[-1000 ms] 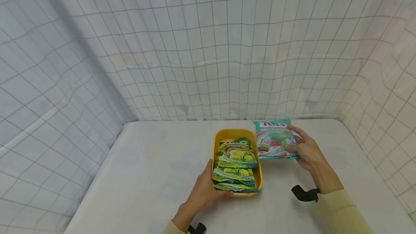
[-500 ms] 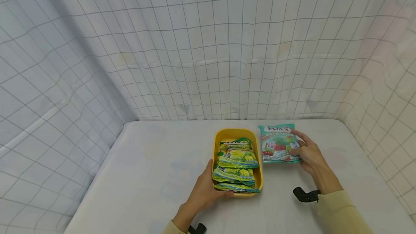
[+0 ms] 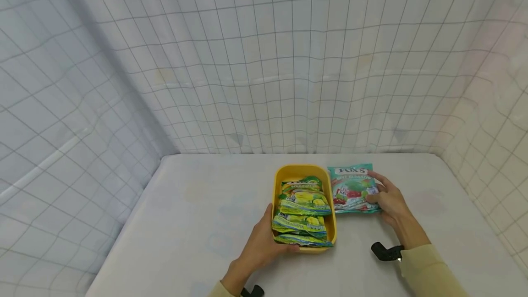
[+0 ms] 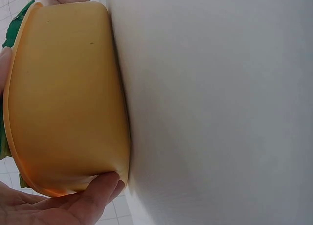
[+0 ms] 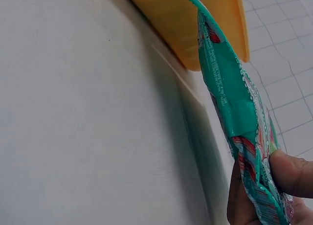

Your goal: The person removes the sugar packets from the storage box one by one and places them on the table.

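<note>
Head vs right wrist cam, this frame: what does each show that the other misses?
Only head: green-and-yellow packets inside the yellow tub, the left hand gripping that tub, and the teal packet seen from the front.

Only right wrist: the teal packet nearly edge-on, with a gap between it and the table.

Both: teal packet, right hand holding it, part of the tub, table, gridded wall.

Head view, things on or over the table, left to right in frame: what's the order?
bare left hand → yellow rounded-rectangular plastic tub → flat, glossy teal FOX'S Mint Blossom packet → bare right hand
</note>
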Tool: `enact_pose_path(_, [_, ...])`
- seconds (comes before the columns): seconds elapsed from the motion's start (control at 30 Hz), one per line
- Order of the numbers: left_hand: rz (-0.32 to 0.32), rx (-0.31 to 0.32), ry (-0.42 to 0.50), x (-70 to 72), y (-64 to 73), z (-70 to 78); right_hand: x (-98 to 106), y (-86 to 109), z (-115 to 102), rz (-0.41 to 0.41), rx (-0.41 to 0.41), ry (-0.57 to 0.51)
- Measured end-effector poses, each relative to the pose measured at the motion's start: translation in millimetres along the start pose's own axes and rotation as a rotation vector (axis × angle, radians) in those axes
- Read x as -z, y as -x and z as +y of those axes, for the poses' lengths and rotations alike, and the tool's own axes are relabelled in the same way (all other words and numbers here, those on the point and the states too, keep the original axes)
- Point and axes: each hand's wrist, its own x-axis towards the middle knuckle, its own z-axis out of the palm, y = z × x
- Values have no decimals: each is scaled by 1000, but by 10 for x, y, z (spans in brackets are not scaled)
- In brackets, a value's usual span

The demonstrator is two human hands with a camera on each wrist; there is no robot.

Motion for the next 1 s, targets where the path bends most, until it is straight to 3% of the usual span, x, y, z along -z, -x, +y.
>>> enact_pose_path(0.57, [5,40,-8,-10,-4,21,-9,-11,64,-24,36,108])
enact_pose_path(0.73, [3,32,-4,-12,-3,11,-3,11,49,-25,48,242])
enact_pose_path(1.0, [5,38,2,-15,7,11,-54,48,-26,47,16,412])
